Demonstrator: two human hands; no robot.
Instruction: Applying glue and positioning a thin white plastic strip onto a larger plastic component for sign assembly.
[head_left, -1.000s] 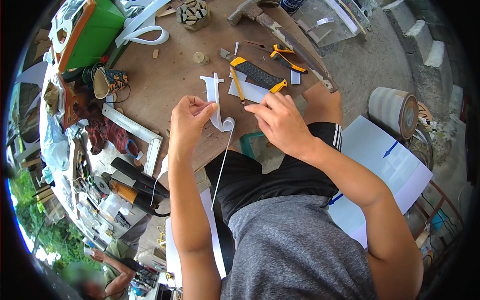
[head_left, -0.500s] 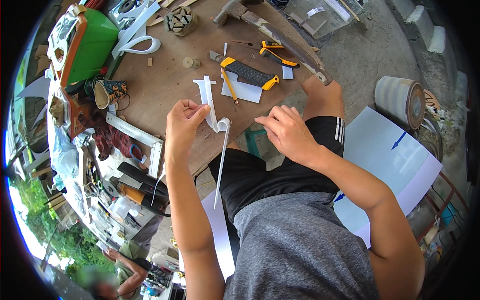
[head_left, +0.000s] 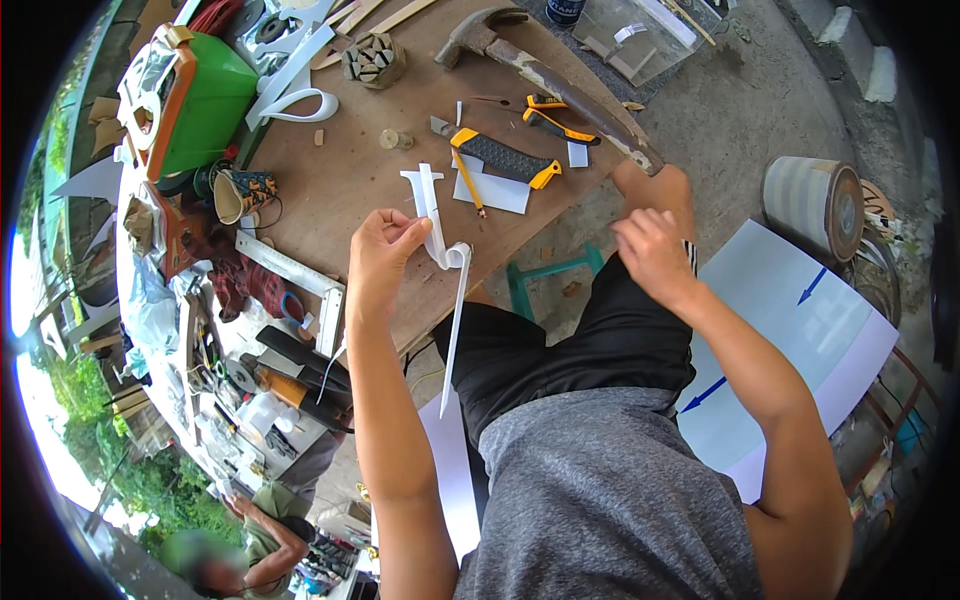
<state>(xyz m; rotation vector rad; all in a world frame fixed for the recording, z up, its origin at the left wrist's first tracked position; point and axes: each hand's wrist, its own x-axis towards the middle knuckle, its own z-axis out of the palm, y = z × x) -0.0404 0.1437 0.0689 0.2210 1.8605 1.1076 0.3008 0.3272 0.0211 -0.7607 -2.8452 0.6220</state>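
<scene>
My left hand (head_left: 382, 262) pinches a white letter-shaped plastic piece (head_left: 428, 205) above the near part of the wooden table (head_left: 350, 190). From its lower end a narrow white strip (head_left: 456, 335) curls in a small loop and hangs down past the table's edge. My right hand (head_left: 650, 255) is raised over my thigh, apart from the piece, with its fingers curled in. Whether anything lies between those fingers is hidden. Beyond the piece lie a yellow pencil (head_left: 468, 185), a black-and-yellow utility knife (head_left: 510, 158) and white offcuts (head_left: 503, 194).
A hammer (head_left: 580, 98) and yellow-handled pliers (head_left: 560, 124) lie at the far right of the table. A green container (head_left: 215, 100) and a metal square (head_left: 290, 265) are at left. White sheeting (head_left: 770, 300) spreads at right, beside a striped roll (head_left: 810, 205). Another person (head_left: 270, 530) is lower left.
My right hand has moved right, away from the white strip, and its fingers have curled in. My left hand keeps its pinch on the piece. The whole view has shifted slightly.
</scene>
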